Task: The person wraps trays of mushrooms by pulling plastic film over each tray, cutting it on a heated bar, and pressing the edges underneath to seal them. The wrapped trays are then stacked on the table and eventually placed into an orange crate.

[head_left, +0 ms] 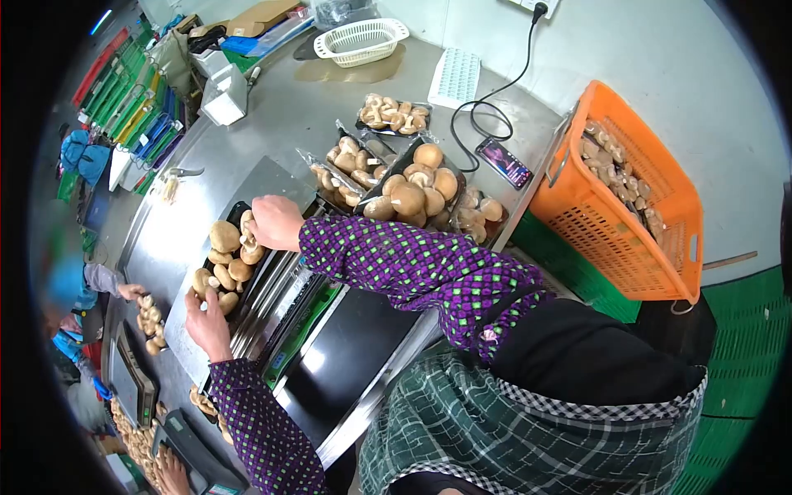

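Note:
A black tray of brown mushrooms (224, 256) lies on the metal plate of a wrapping machine (268, 318). At the tray's upper right edge, my right hand (276, 223) has its fingers closed on a mushroom (250, 252). My left hand (208, 326) is at the lower left end of the tray, its thumb and fingers around a mushroom (203, 283). Right of the machine stand several packed trays of mushrooms (417, 188), some in clear film.
An orange crate (639, 239) of mushrooms stands at the right. A phone (505, 163), a black cable and a white basket (361, 43) lie on the metal table (280, 107). Co-workers' hands (130, 291) and a scale (132, 375) are at the left.

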Tool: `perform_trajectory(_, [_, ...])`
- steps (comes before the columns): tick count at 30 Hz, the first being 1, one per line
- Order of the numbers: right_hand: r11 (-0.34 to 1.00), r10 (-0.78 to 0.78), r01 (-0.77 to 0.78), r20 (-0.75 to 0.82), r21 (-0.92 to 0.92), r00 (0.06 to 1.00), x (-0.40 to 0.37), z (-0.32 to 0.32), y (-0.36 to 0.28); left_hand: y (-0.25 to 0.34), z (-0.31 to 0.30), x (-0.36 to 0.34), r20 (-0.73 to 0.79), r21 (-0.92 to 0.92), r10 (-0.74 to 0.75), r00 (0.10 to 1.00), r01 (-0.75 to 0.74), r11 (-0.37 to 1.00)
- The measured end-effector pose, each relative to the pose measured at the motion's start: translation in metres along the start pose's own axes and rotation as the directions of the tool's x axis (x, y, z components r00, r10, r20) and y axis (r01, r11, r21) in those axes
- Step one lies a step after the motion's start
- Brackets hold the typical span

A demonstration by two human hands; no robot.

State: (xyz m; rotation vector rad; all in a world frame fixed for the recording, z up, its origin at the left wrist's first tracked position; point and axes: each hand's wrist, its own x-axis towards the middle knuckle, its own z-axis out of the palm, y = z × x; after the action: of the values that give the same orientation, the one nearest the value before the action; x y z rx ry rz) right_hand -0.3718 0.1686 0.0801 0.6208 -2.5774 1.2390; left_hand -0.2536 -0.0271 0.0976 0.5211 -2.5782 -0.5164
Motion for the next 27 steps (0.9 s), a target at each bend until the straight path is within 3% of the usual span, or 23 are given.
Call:
perform_trajectory(2, [0.998, -0.048, 0.051, -0.049, 0.048, 0.998, 0.0, 0.007, -0.006, -0.014, 0.007, 0.008, -0.049, -0.011, 0.059, 0.997, -0.06, 0.998])
perform_trajectory(3, [1.0, -0.027, 0.027, -0.01, 0.002, 1.0, -0.003, 0.004, -0.007, -0.014, 0.007, 0.008, 0.023, -0.061, 0.027, 0.999, -0.025, 0.998])
perform_trajectory(4, [0.983, -0.154, 0.159, 0.057, -0.095, 0.986, 0.001, 0.02, 0.007, -0.017, 0.003, 0.008, 0.074, -0.098, -0.029, 0.997, 0.037, 0.995])
perform_trajectory(5, [0.864, -0.453, 0.484, 0.206, -0.14, 0.867, 0.002, 0.018, 0.022, -0.012, 0.006, 0.002, 0.062, -0.27, -0.076, 0.995, 0.09, 0.959])
perform_trajectory(6, [0.961, -0.264, 0.277, 0.241, -0.022, 0.934, -0.001, -0.007, 0.009, -0.004, 0.004, 0.0, 0.058, -0.232, -0.105, 0.993, 0.116, 0.966])
perform_trajectory(7, [0.976, -0.205, 0.218, 0.256, -0.022, 0.945, 0.001, -0.01, 0.005, -0.011, 0.008, -0.005, 0.015, -0.337, -0.133, 0.991, 0.13, 0.932])
perform_trajectory(8, [0.997, -0.08, 0.08, 0.183, 0.011, 0.98, 0.005, -0.005, 0.009, -0.021, 0.014, -0.003, 0.005, -0.084, -0.142, 0.99, 0.142, 0.986])
perform_trajectory(9, [0.997, -0.053, 0.042, 0.197, 0.062, 0.979, 0.005, -0.004, 0.014, -0.016, 0.01, -0.005, 0.003, -0.058, -0.17, 0.985, 0.17, 0.984])
perform_trajectory(16, [0.999, 0.007, -0.02, 0.281, 0.042, 0.96, 0.001, -0.014, 0.011, -0.026, 0.002, -0.018, -0.12, -0.255, -0.139, 0.983, 0.104, 0.961])
perform_trajectory(18, [0.97, -0.213, 0.198, 0.101, 0.144, 0.972, -0.004, -0.027, 0.021, -0.028, -0.012, -0.026, -0.05, -0.314, -0.177, 0.983, 0.152, 0.937])
perform_trajectory(19, [0.982, -0.181, 0.168, 0.178, 0.087, 0.967, -0.008, -0.048, 0.026, -0.031, -0.029, -0.034, 0.009, -0.334, -0.201, 0.98, 0.192, 0.923])
perform_trajectory(20, [0.989, -0.145, 0.142, 0.252, 0.028, 0.957, -0.014, -0.08, 0.019, -0.038, -0.051, -0.045, 0.0, -0.206, -0.12, 0.993, 0.118, 0.971])
perform_trajectory(21, [0.99, -0.035, 0.079, 0.342, -0.115, 0.939, -0.024, -0.105, 0.019, -0.045, -0.07, -0.06, -0.041, 0.13, 0.043, 0.998, -0.037, 0.991])
perform_trajectory(22, [0.964, 0.082, 0.032, 0.414, -0.262, 0.907, -0.027, -0.12, 0.022, -0.063, -0.076, -0.078, -0.021, 0.353, 0.128, 0.992, -0.112, 0.929])
perform_trajectory(23, [0.964, 0.085, 0.03, 0.414, -0.264, 0.906, -0.027, -0.12, 0.026, -0.066, -0.085, -0.087, 0.105, 0.432, 0.078, 0.991, -0.116, 0.894])
perform_trajectory(24, [0.912, 0.112, 0.093, 0.462, -0.399, 0.88, -0.031, -0.117, 0.032, -0.072, -0.078, -0.092, 0.177, 0.527, -0.034, 0.984, -0.066, 0.847])
perform_trajectory(25, [0.84, 0.145, 0.164, 0.505, -0.518, 0.851, -0.034, -0.115, 0.035, -0.071, -0.074, -0.093, 0.21, 0.495, -0.061, 0.976, -0.052, 0.867])
perform_trajectory(27, [0.799, 0.112, 0.219, 0.497, -0.56, 0.861, -0.03, -0.107, 0.025, -0.05, -0.066, -0.082, 0.239, 0.465, -0.085, 0.967, -0.037, 0.885])
